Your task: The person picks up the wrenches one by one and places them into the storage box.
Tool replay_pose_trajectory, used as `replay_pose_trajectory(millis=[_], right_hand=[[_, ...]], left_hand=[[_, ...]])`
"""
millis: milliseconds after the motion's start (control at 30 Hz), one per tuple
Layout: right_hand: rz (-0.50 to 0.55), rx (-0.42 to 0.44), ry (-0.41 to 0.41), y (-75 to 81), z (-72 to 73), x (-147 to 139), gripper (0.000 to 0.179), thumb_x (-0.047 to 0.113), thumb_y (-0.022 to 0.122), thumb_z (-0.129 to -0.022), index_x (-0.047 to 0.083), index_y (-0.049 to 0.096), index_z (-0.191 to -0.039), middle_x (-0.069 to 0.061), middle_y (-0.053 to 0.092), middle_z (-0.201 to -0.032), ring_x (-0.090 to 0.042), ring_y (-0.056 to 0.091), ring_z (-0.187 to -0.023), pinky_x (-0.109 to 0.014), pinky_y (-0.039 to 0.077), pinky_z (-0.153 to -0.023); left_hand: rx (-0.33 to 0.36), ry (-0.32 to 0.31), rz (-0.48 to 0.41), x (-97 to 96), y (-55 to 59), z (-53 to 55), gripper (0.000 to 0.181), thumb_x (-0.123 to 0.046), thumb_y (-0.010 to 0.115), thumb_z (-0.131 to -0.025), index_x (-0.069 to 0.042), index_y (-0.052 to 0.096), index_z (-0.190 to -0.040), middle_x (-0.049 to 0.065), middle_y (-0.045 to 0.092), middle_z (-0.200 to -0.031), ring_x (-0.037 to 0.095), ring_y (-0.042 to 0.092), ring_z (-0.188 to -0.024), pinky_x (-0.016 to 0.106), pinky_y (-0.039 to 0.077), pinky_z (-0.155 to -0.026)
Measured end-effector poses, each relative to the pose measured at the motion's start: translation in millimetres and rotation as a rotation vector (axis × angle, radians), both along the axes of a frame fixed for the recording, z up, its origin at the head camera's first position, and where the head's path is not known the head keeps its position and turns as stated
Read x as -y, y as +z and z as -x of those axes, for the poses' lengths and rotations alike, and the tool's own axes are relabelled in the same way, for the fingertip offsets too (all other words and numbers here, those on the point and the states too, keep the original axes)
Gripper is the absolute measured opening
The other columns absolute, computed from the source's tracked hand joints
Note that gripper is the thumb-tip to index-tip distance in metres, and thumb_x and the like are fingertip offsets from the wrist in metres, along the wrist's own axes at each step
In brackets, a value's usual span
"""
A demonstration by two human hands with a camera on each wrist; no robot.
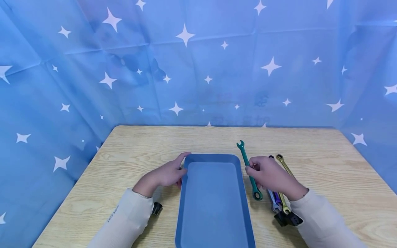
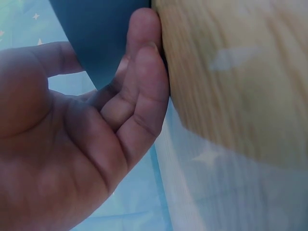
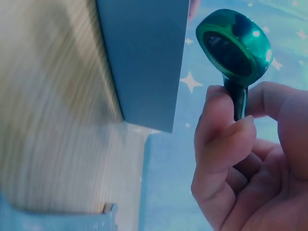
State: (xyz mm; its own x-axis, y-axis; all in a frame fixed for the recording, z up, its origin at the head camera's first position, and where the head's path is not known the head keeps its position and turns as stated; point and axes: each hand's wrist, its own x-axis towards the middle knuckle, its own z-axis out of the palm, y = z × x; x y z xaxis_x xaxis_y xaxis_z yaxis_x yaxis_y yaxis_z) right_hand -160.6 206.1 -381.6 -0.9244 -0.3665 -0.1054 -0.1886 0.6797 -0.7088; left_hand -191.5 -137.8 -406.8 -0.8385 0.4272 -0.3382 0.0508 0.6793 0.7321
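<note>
A blue rectangular tray (image 1: 214, 206) lies on the wooden table. At its far left corner, my left hand (image 1: 169, 172) grips the side wall. In the left wrist view, the thumb goes over the rim of the tray wall (image 2: 96, 29), while the bent fingers (image 2: 149, 86) lie along the outside, close to the tabletop. My right hand (image 1: 268, 172) pinches a green combination wrench (image 1: 243, 155) by its shaft, just right of the tray. The wrench's open end points away and its ring end (image 3: 233, 45) faces the right wrist camera, above the table.
Under and beside my right forearm lie several more wrenches, among them a gold one (image 1: 286, 167), a purple one (image 1: 277, 198) and a light blue one (image 1: 274, 205), partly hidden. The wooden table (image 1: 149, 137) ends at a blue curtain (image 1: 201, 69) with white stars.
</note>
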Motion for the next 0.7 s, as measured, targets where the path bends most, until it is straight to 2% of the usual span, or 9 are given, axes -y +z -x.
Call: replay_pose_trajectory(millis=[433,700], right_hand=[[0.124,0.034,0.006,-1.0,-3.9,9.3,0.033,0.016,0.055,-0.103,0.007,0.042,-0.073,-0.004,0.052,-0.053,-0.023,0.055,-0.045,-0.031,0.045,-0.047],[0.173,0.003,-0.016,0.0,-6.8,16.0,0.032,0.018,0.055,-0.103,0.007,0.047,-0.075,-0.008,0.057,-0.054,-0.024,0.059,-0.049,-0.033,0.048,-0.047]], left_hand=[[-0.005,-0.01,-0.004,1.1,-0.6,0.3,0.064,-0.018,0.041,-0.106,-0.028,0.01,-0.161,0.01,0.068,-0.068,0.024,0.064,-0.062,0.035,0.048,-0.061],[-0.005,-0.007,-0.001,1.1,0.2,0.1,0.064,-0.018,0.041,-0.106,-0.028,0.01,-0.161,0.01,0.067,-0.068,0.024,0.064,-0.062,0.035,0.048,-0.061]])
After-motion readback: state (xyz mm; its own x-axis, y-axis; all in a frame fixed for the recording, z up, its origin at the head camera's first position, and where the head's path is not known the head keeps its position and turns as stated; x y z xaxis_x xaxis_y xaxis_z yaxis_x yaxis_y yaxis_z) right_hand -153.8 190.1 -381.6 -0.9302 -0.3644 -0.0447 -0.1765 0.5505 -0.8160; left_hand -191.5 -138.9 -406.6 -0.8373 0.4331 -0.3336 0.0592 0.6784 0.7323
